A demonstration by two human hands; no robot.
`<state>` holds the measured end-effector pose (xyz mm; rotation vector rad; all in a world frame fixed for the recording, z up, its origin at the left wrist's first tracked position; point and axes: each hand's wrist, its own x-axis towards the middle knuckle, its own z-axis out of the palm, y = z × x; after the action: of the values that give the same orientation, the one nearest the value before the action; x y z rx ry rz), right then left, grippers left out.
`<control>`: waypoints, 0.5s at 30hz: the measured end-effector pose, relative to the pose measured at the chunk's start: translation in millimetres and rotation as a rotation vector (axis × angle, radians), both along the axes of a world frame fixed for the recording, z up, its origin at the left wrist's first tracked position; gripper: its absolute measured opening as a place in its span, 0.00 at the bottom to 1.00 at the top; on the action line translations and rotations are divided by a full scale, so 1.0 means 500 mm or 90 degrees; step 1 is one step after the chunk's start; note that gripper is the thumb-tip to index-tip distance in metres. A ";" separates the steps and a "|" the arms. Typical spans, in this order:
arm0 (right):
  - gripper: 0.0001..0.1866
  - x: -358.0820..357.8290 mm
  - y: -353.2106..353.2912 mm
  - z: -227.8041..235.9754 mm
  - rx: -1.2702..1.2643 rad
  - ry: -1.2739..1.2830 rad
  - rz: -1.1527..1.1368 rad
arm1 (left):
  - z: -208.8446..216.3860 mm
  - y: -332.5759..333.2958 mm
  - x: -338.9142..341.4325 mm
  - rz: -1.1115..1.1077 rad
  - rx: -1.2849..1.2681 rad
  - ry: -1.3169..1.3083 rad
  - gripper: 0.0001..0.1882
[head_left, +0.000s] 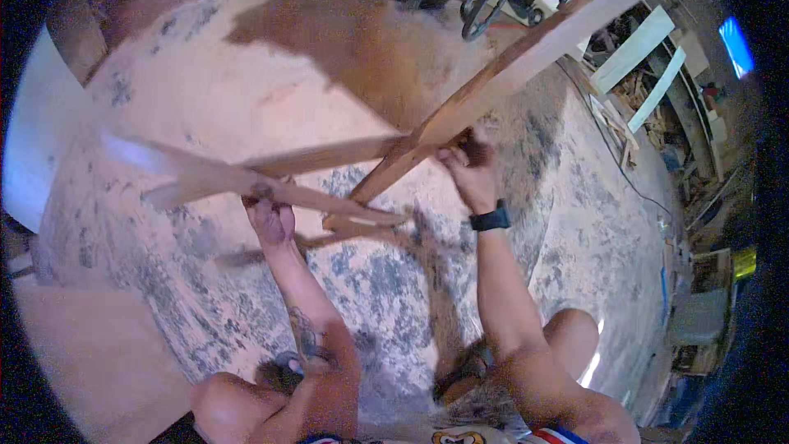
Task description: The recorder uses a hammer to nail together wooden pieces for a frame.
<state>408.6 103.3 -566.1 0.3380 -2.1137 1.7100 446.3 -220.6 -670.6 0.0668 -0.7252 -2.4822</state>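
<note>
Several lengths of wood cross one another above the dusty floor. The longest is a wooden beam (526, 57), which slants from the middle up to the far right. My right hand (470, 177), a dark watch on its wrist, is closed at the beam's underside near the crossing; its fingers are partly hidden. My left hand (271, 212) is closed around a thinner wooden strip (325, 197), blurred at its left end. Behind that strip, a wooden crosspiece (329, 156) runs to the beam. Whether these pieces are fastened together I cannot tell.
A dark machine with a handwheel (485, 8) stands at the far side. Wood offcuts (633, 66) are piled at the right, with a cable (604, 136) on the floor beside them. Pale sheets (90, 345) lie along the left. My knees flank the near floor.
</note>
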 end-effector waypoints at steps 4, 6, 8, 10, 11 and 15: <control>0.31 0.006 0.005 0.040 0.013 0.050 -0.110 | 0.085 0.048 0.010 0.029 0.021 -0.084 0.34; 0.30 0.048 -0.039 0.158 -0.065 0.020 -0.086 | 0.157 0.008 0.064 0.068 0.003 -0.096 0.35; 0.29 0.080 -0.003 0.278 -0.095 0.034 -0.144 | 0.297 0.049 0.092 0.031 -0.028 -0.100 0.36; 0.30 0.139 0.072 0.424 -0.022 -0.052 -0.215 | 0.462 0.117 0.106 -0.010 -0.007 -0.151 0.36; 0.30 0.162 0.093 0.485 -0.050 -0.015 -0.213 | 0.559 0.132 0.138 0.013 -0.017 -0.148 0.36; 0.30 0.275 0.195 0.785 -0.034 0.092 -0.264 | 0.940 0.235 0.194 -0.045 -0.051 -0.157 0.36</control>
<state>546.0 200.6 -173.4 0.0021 -1.8706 1.4498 543.1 -103.1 -200.5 0.3280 -0.9442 -2.5356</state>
